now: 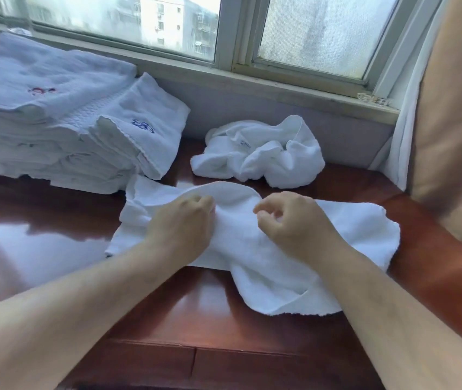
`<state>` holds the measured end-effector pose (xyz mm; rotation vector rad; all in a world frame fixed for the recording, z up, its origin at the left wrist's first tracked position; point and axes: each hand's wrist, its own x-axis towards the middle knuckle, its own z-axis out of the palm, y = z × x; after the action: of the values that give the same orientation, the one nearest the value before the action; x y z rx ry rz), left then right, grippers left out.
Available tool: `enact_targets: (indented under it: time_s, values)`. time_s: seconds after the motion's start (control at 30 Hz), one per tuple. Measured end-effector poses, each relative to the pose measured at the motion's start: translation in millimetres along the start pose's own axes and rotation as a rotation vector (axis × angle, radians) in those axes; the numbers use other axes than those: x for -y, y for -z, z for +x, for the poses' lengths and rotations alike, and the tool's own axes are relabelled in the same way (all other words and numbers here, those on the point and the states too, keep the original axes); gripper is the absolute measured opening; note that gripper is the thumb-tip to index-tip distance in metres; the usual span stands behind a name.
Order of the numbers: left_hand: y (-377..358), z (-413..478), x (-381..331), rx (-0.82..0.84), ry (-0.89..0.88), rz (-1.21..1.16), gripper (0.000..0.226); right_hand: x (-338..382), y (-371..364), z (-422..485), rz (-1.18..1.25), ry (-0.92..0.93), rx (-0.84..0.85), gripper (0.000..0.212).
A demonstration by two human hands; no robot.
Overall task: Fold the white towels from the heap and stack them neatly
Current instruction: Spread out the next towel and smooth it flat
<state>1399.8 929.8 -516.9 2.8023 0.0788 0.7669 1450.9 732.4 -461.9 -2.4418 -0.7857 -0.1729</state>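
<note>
White towel [351,229] lies rumpled on the bench [55,220], under both hands. Left hand [182,220]: fingers [206,204] curled tight into a raised fold at the towel's far edge, holding it. Right hand [289,220]: fingers curled at the same fold; grip cannot be told. Heap [258,153] lies beyond the towel, folded stack [55,122] far left.
</note>
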Motion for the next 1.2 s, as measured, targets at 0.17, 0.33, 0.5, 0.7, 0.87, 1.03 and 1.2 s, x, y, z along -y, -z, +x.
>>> enact_targets:
  time_s: [0.17, 0.33, 0.5, 0.7, 0.87, 1.03, 1.2]
  values:
    - [-5.1, -26.4, 19.5, -0.089, 0.116, -0.099, 0.022, -17.1, -35.4, 31.1, -0.188, -0.245, 0.271, 0.076]
    - [0.4, -30.5, 45.0, 0.186, 0.157, -0.041, 0.04, -2.2, -47.9, 70.2, -0.286, -0.177, 0.295, 0.081]
    - [11.8, -32.6, 48.9, 0.127, 0.081, 0.045, 0.03, 21.3, -71.3, 103.5, -0.301, 0.024, 0.364, 0.059]
    - [29.0, -44.7, 64.0, 0.211, 0.14, -0.012, 0.021, 28.4, -77.3, 125.6, -0.422, -0.001, 0.386, 0.019]
    - [60.3, -57.8, 78.0, 0.349, 0.108, 0.033, 0.041, 30.5, -65.3, 146.9, -0.589, -0.07, -0.141, 0.022]
    - [74.1, -54.7, 88.5, 0.314, 0.235, 0.353, 0.051, 35.2, -73.2, 143.0, -0.597, -0.06, -0.159, 0.028]
    - [45.6, -44.0, 75.5, 0.435, 0.015, 0.049, 0.05, 50.6, -85.7, 112.7, -0.576, 0.242, 0.211, 0.052]
